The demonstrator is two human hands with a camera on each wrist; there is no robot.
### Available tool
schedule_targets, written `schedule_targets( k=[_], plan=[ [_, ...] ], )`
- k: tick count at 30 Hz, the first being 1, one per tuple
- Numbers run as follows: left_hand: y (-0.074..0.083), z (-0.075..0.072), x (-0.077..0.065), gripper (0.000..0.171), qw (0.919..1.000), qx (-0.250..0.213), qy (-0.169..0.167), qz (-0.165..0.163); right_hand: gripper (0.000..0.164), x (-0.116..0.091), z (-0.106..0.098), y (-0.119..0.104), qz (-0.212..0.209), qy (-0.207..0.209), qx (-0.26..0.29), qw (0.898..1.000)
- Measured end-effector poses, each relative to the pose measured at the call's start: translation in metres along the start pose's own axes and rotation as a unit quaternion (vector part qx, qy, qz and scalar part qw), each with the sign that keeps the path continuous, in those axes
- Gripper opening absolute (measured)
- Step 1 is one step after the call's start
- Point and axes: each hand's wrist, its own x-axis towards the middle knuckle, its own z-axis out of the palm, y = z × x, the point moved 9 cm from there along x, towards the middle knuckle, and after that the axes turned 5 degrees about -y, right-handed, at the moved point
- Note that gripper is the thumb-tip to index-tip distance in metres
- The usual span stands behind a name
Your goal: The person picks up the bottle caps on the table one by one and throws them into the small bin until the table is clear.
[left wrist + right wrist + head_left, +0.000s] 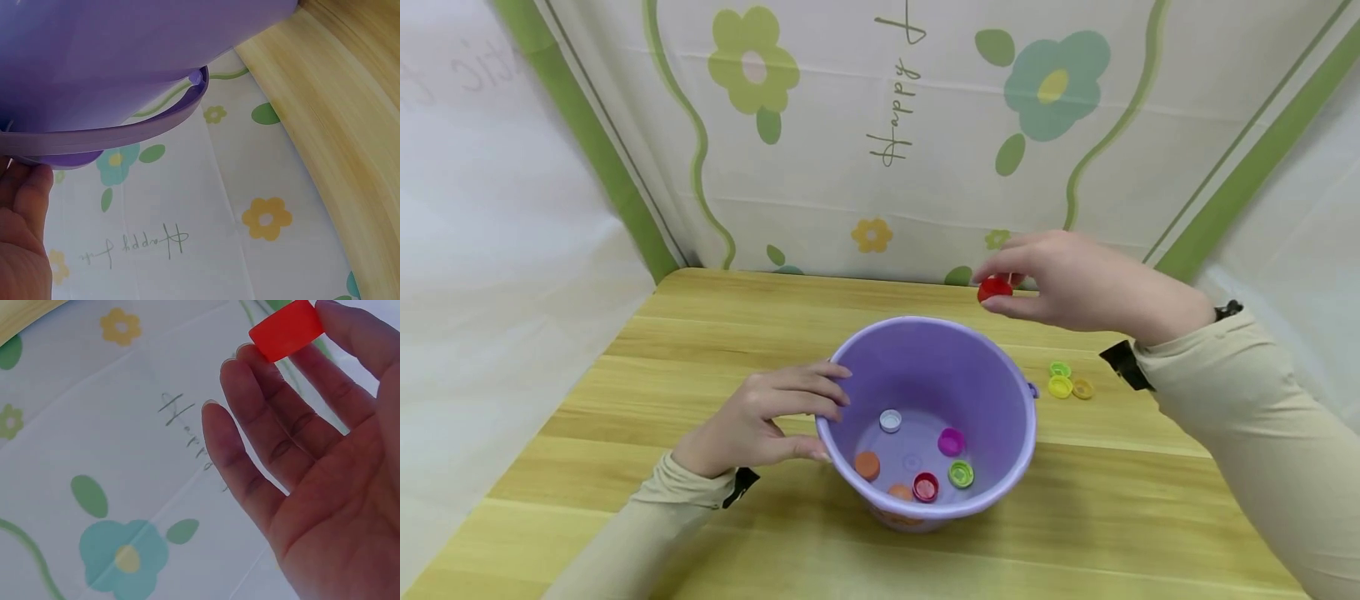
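A purple bucket (pixel 925 350) stands on the wooden table, its open top facing up. My left hand (pixel 782 412) grips its left rim; the left wrist view shows fingertips there beside the bucket's handle (pixel 125 134). Above and beyond the bucket's far right rim, my right hand (pixel 1063 279) pinches a red bottle cap (pixel 995 290) between thumb and fingers. In the right wrist view the same red cap (pixel 287 330) is up in the air. On the bucket's floor lie a white cap (pixel 891 421), a magenta cap (pixel 951 442), a green cap (pixel 961 474), a dark red cap (pixel 926 487) and orange caps (pixel 867 466).
Right of the bucket, a green cap (pixel 1060 369), a yellow cap (pixel 1060 387) and an amber cap (pixel 1082 388) lie together on the table (pixel 737 325). A flower-printed cloth (pixel 820 167) hangs behind the table's far edge. A small lug (pixel 1033 390) juts from the bucket's right side.
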Motion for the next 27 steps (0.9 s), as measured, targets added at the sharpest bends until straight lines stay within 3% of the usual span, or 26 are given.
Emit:
schedule_targets(
  k=[16, 27],
  plan=[
    [0.001, -0.001, 0.001, 0.033, 1.0000, 0.003, 0.004, 0.002, 0.023, 0.015, 0.019, -0.067, -0.105, -0.039, 0.002, 0.994],
    [-0.001, 0.000, -0.001, 0.033, 0.9999, 0.006, 0.002, -0.008, 0.021, 0.020, 0.027, -0.075, -0.113, -0.046, -0.011, 0.993]
  ],
)
